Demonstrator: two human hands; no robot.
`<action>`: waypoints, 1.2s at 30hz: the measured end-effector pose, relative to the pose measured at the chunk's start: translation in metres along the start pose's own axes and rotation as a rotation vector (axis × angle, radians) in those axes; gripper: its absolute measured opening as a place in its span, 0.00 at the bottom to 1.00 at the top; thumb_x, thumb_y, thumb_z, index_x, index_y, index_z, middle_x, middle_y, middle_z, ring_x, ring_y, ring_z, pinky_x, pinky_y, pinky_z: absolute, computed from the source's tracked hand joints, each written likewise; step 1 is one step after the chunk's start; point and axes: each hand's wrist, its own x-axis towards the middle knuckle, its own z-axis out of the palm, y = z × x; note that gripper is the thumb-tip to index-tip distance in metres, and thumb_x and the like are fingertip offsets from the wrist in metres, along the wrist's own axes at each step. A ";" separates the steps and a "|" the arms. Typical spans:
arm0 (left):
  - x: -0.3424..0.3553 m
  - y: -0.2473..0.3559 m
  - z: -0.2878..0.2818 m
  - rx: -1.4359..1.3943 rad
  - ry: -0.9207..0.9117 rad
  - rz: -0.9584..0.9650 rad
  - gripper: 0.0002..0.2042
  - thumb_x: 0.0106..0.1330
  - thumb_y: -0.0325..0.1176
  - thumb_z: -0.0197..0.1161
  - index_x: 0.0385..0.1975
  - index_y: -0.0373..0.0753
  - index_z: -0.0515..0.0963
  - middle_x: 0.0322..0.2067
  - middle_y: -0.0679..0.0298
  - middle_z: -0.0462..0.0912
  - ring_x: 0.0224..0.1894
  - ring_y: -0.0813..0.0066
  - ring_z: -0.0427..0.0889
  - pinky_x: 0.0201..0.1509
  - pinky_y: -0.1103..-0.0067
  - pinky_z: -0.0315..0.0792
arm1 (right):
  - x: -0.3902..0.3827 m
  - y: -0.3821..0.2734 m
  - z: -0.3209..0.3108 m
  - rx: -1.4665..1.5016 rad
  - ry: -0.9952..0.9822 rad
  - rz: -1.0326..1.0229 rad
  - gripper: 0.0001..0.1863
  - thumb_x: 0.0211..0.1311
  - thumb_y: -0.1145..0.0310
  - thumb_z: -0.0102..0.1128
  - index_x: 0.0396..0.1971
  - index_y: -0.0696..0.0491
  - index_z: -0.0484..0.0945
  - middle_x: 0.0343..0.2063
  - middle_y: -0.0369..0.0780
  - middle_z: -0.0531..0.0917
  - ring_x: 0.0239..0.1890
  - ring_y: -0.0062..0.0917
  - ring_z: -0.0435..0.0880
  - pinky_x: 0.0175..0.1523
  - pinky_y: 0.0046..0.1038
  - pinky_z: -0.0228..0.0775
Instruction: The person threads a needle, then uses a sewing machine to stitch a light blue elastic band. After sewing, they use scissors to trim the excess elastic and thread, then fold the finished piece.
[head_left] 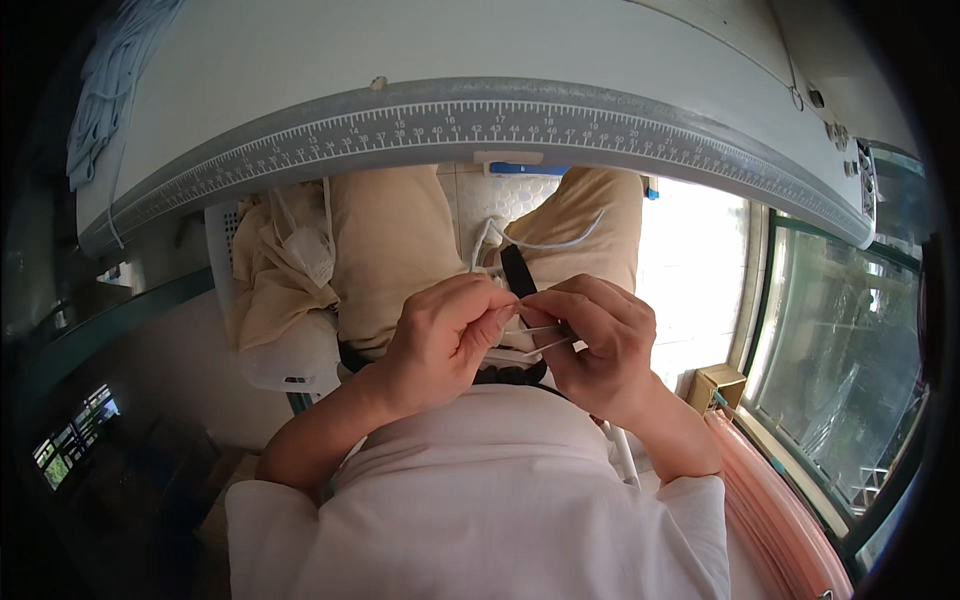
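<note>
Mid-frame, we see the left hand (445,335) meet the right hand (600,335), whose grip holds a slim pronged tool (547,348); the left's grip we cannot tell.

The left hand (445,335) pinches against the right hand (605,335), which holds slim prongs (537,330); a white table (450,45) stands on the far side.

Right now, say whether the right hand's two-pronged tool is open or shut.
Open: the two-pronged tool in the right hand shows its pale prongs apart, a gap between them.
</note>
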 end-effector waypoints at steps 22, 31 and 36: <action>0.182 0.061 -0.147 0.822 -0.081 0.423 0.22 0.59 0.23 0.72 0.54 0.27 0.79 0.60 0.49 0.78 0.68 0.48 0.72 0.70 0.59 0.69 | 0.240 0.016 -0.044 -0.310 0.148 -0.032 0.04 0.60 0.70 0.68 0.31 0.54 0.84 0.28 0.42 0.86 0.28 0.40 0.86 0.34 0.38 0.77; 0.204 0.038 -0.136 0.858 -0.215 0.439 0.32 0.67 0.37 0.69 0.68 0.28 0.69 0.68 0.50 0.69 0.75 0.47 0.64 0.78 0.59 0.63 | 0.219 0.031 -0.077 -0.501 0.250 0.024 0.10 0.54 0.67 0.75 0.33 0.52 0.83 0.27 0.35 0.84 0.26 0.32 0.85 0.30 0.34 0.75; 0.223 0.037 -0.133 0.900 -0.173 0.467 0.34 0.68 0.41 0.69 0.68 0.28 0.68 0.68 0.50 0.68 0.74 0.46 0.64 0.78 0.59 0.63 | 0.234 0.060 -0.108 -0.588 0.250 -0.422 0.11 0.54 0.70 0.76 0.37 0.52 0.87 0.28 0.36 0.83 0.27 0.30 0.84 0.29 0.30 0.75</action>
